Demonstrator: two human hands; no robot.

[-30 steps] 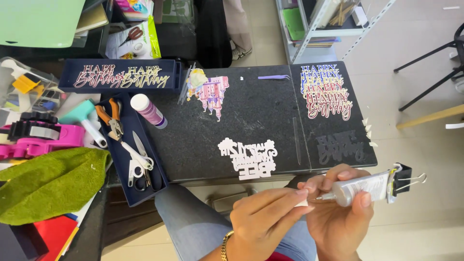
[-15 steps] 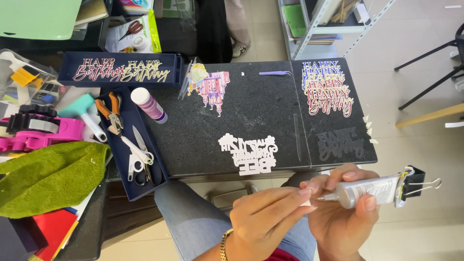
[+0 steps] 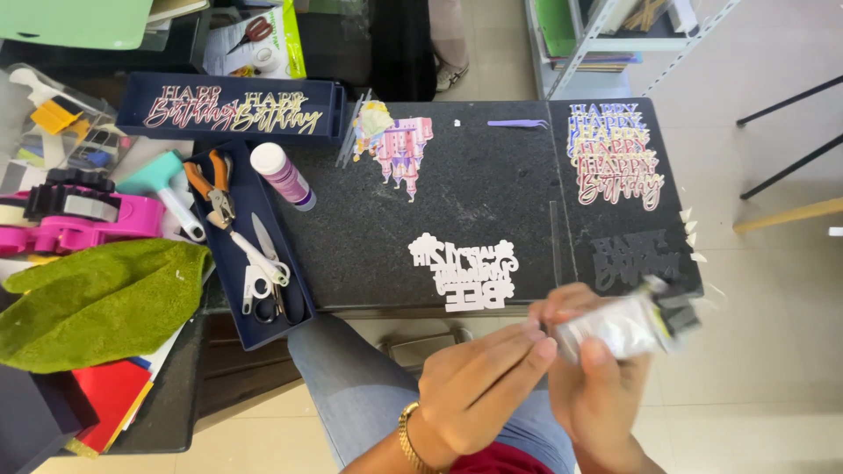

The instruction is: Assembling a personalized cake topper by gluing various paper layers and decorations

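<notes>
Head view shows your right hand (image 3: 606,386) wrapped around a small white glue tube (image 3: 615,329), fingers and thumb pressed against it, with a black binder clip (image 3: 678,312) pinched on its far end. The tube is motion-blurred, so its nozzle end is hard to make out; it seems to point toward your left hand (image 3: 479,386). That left hand has its fingers held straight and close together, fingertips just beside the tube's near end, and whether they grip anything I cannot tell. A gold bracelet (image 3: 407,439) circles the left wrist.

Both hands hover over your lap, just off the near edge of the black work mat (image 3: 474,189). On the mat, closest to your hands, lies a white cut-paper topper (image 3: 465,274). Further away sit a pink castle cutout (image 3: 399,145), a stack of coloured lettering cutouts (image 3: 615,158) (on the mat's right side) and purple tweezers (image 3: 518,124). Left of the mat, a navy tray (image 3: 303,329) holds scissors (image 3: 263,263), orange pliers (image 3: 211,189) and a purple glue stick (image 3: 281,175). A green felt sheet (image 3: 97,298) lies further left.
</notes>
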